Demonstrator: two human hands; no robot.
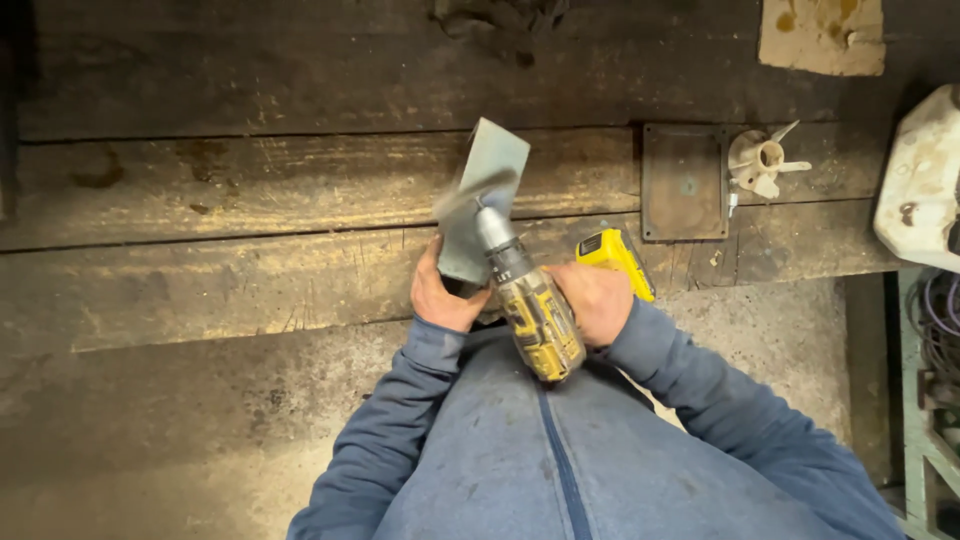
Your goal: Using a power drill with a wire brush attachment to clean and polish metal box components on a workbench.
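A: What is nearest in the view?

B: The person's blue jacket (pixel 560 450), with its zip. Just beyond it, the right hand (pixel 598 300) is closed around the grip of a yellow and black cordless drill (pixel 530 305). The drill points away from the body, to the far left, and its tip touches a grey metal plate (pixel 482 200).

A: And the other hand?

B: The left hand (pixel 447 298) is clamped on the near edge of that plate and holds it tilted above the wooden desk (pixel 250 200). The palm is hidden, I see only the back of it.

A: Is there any container?

B: Not a sure one. At the right edge there is a green frame (pixel 925 420) with dark cables inside, but it is cut off. Above it a white object (pixel 920 180) is also cut off; I cannot tell what it is.

A: What is unclear?

B: The drill bit is blurred. The yellow battery (pixel 618 258) is partly behind the right hand.

A: Further away?

B: A dark square metal plate (pixel 685 182) lies flat on the desk, right of the hands, with a pale plastic fan wheel (pixel 760 160) just beside it. At the far right lies a stained beige block (pixel 822 35), cut off by the top edge.
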